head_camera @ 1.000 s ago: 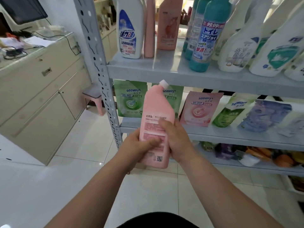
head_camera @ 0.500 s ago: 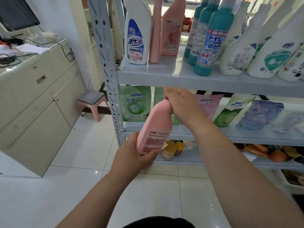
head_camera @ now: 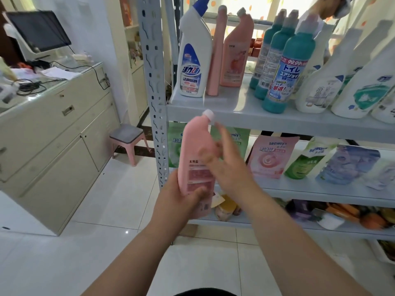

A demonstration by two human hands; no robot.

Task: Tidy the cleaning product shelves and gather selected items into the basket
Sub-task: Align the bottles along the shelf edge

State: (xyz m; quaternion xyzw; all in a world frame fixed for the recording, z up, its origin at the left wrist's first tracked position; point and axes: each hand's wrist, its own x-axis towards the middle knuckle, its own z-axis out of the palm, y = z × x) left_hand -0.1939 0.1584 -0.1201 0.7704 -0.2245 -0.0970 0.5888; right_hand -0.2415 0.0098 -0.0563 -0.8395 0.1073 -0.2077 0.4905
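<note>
Our left thumb (head_camera: pixel 197 192) lies across the label low on the front of the pink bottle (head_camera: pixel 196 154), and the other fingers go round behind it, so the left hand (head_camera: pixel 181 197) grips the bottle near its bottom. The fingers (head_camera: pixel 224 135) of our right hand (head_camera: pixel 230 171) are straight and spread apart, blurred, just at the right side of the bottle's middle; we cannot tell if they touch it. The bottle stands nearly upright in the air in front of the shelf post (head_camera: pixel 154 82), with its white cap (head_camera: pixel 208 113) at the edge of the upper shelf (head_camera: pixel 235 105). On this shelf stand a white bottle (head_camera: pixel 192 60) with a blue cap, two more pink bottles (head_camera: pixel 235 52) and green-blue bottles (head_camera: pixel 284 71). On the shelf below lean soft refill bags (head_camera: pixel 271 159). Far left are a pink stool (head_camera: pixel 128 142) and a cream cabinet (head_camera: pixel 53 135).
</note>
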